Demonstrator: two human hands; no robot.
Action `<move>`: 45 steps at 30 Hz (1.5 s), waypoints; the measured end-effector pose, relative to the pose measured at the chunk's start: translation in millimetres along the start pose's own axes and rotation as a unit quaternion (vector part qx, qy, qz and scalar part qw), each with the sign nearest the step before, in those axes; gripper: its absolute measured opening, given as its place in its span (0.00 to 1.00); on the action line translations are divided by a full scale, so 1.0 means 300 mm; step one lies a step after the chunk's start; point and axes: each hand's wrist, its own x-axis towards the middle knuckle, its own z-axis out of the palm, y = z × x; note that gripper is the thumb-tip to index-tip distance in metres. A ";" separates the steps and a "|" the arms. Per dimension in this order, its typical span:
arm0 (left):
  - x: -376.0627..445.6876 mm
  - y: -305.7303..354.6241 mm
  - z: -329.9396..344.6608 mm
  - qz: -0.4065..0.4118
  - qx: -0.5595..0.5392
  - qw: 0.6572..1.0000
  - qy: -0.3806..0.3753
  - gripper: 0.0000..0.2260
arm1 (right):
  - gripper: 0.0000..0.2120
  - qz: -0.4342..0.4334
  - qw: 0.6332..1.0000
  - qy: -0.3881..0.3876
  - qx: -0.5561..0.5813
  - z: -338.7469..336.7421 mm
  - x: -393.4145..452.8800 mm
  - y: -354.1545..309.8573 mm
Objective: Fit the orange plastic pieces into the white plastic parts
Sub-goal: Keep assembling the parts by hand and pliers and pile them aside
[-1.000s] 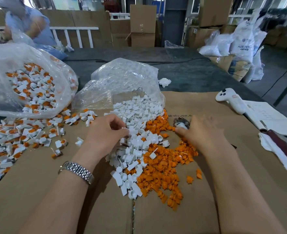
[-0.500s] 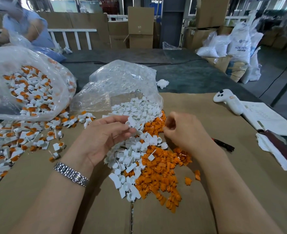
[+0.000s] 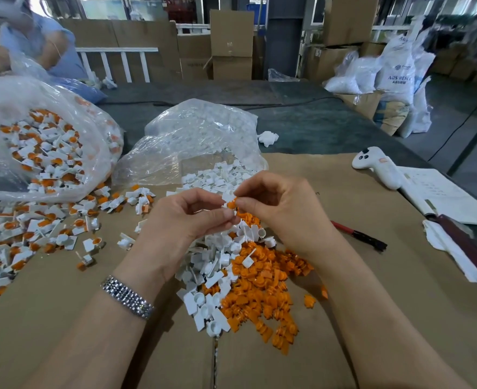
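Centrally, small round orange piece (image 3: 231,204) meets white part (image 3: 228,197).

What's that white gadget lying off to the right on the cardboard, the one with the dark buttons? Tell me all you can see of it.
The white gadget looks like a handheld controller of smooth white plastic. Its rounded head, toward the left, carries two dark round buttons and a faint orange mark; a thicker handle runs down to the right. It lies flat near the far right edge of the cardboard, its handle end against an open booklet. No hand touches it.
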 end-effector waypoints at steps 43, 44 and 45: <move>-0.012 0.010 0.004 0.031 -0.075 0.996 -0.027 0.06 | 0.10 -0.067 0.991 0.021 -0.117 -0.009 -0.017 -0.047; -0.011 0.009 0.006 0.025 -0.081 0.996 -0.021 0.07 | 0.10 -0.076 0.989 0.021 -0.128 -0.005 -0.018 -0.047; -0.011 0.009 0.010 0.021 -0.083 0.996 -0.016 0.08 | 0.10 -0.086 0.986 0.020 -0.144 -0.001 -0.018 -0.048</move>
